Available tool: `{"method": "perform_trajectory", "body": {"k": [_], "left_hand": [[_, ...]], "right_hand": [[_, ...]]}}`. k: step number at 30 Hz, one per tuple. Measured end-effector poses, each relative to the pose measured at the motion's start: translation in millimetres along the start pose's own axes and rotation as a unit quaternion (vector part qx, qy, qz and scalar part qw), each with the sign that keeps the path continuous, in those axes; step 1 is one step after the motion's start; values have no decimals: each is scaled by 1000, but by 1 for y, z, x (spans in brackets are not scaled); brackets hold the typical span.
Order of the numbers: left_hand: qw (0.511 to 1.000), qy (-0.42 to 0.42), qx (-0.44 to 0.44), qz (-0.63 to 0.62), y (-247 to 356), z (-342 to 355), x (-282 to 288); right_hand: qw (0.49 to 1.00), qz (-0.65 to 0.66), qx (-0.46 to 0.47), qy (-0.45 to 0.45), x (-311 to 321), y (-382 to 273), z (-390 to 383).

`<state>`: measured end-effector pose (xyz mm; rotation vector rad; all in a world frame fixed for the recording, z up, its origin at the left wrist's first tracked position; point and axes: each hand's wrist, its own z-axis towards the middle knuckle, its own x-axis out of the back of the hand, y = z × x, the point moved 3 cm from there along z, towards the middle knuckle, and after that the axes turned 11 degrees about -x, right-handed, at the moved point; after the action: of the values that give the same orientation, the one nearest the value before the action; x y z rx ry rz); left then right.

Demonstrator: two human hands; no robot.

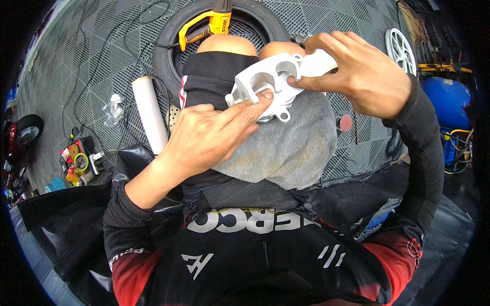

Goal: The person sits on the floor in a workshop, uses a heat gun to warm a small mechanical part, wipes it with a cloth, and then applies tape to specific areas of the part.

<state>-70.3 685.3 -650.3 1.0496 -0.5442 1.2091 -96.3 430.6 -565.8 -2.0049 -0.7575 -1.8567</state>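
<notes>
Over my lap I see a pale silver-white metal casting (244, 85) with two round, open bores and a small eyelet tab, like a brake caliper body. My left hand (214, 125) is closed on its near left side, one finger lying along the edge by the bore. A plain white piece (319, 64), perhaps folded paper or film, is pinched between the thumb and fingers of my right hand (362, 71). That thumb reaches the casting's right bore; the fingertips behind the white piece are hidden. Below the casting, a grey stained cloth (296, 145) covers my lap.
A yellow and black heat gun (217, 23) rests at a black tire (162, 48) beyond my knees. To the left are a white roll (150, 112), crumpled clear plastic (113, 109) and a tray of small tools (79, 160). A white wheel (400, 51) and blue tank (446, 102) stand right.
</notes>
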Motion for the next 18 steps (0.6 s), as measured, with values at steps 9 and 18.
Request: {"method": "perform_trajectory", "body": {"k": [9,18], "left_hand": [[1000,-8,-15,8,-3,-1,-3],[1000,-8,-20,-14,-10,-2,-5]], "right_hand": [[997,66,-32,-38,11,-1,3],[983,172,-28,-49,5,15,3]]}}
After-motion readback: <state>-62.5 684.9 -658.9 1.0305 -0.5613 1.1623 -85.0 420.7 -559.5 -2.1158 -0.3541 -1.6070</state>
